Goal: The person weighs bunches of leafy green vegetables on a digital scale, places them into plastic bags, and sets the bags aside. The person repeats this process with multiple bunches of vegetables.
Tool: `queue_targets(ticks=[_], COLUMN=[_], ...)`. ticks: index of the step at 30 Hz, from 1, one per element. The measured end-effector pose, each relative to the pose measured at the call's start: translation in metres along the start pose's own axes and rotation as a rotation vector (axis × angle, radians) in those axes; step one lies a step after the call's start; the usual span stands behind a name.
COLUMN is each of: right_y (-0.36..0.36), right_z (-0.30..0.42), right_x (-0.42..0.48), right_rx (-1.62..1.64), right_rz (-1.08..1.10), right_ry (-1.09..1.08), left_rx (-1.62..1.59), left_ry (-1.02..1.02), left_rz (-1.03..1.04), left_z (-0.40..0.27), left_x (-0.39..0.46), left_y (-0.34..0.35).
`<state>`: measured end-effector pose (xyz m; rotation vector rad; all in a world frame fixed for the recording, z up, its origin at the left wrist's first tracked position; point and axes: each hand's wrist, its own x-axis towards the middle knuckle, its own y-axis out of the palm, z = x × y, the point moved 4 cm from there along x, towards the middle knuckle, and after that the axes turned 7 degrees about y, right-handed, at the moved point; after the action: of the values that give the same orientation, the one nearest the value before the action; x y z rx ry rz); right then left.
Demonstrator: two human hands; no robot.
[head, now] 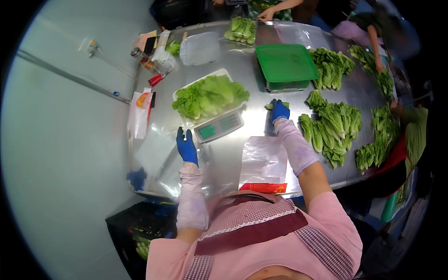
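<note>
My left hand (pixel 187 148), in a blue glove, is empty with its fingers apart. It hovers beside a digital kitchen scale (pixel 225 126) with a lit green display. A white tray (pixel 224 72) heaped with loose green lettuce (pixel 210 96) rests on the scale. My right hand (pixel 280 111), also blue-gloved, grips a small piece of lettuce (pixel 286 104) low over the steel table, in front of a green-lidded container (pixel 287 63). Much of that piece is hidden under the fingers. Nearer me lies a flat clear plastic bag (pixel 263 159) with a red printed band.
Lettuce heads (pixel 337 120) are piled on the steel table (pixel 224 168) at the right. Clear bags (pixel 154 148) lie at the left, below red-handled scissors (pixel 156 79) and a glass jar (pixel 140 57). A bagged lettuce (pixel 241 29) stands at the back. Co-workers' arms (pixel 376 49) reach in.
</note>
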<state>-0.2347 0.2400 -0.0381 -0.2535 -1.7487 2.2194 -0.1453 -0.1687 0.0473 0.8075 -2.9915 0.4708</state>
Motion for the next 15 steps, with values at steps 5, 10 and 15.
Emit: queue_targets(ticks=[5,10,15], right_y=[-0.002,-0.057,-0.042], right_z=[-0.009,0.025,0.101], right_x=[-0.011,-0.010,0.006], right_rx=[-0.055,0.124,0.604], right_rz=[-0.098,0.045,0.675], right_ry=[-0.129,0.002,0.215], left_rx=[-0.053,-0.186,-0.010], left_ry=[-0.015,-0.258,-0.517], left_rz=[0.048,-0.025,0.234], left_z=[0.022,0.031,0.027], left_x=[-0.006,0.021,0.087], left_y=[0.006,0.000,0.010])
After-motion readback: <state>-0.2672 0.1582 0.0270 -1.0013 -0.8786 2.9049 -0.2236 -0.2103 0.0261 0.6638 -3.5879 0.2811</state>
